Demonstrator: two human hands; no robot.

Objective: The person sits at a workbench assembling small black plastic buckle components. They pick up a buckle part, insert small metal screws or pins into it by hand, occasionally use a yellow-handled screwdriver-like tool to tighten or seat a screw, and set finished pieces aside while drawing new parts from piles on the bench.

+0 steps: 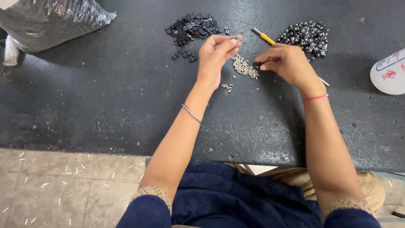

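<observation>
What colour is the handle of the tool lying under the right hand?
Yellow: the tool's handle shows best in the head view, above the right hand.

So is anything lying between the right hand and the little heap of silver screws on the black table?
Nothing visible. The right hand hovers just right of the small heap of silver screws, with only bare black tabletop between. The yellow-handled tool lies behind, out of the path.

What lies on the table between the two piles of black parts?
In the head view, between the left pile and right pile lie the left hand's fingertips and a yellow-handled tool.
</observation>
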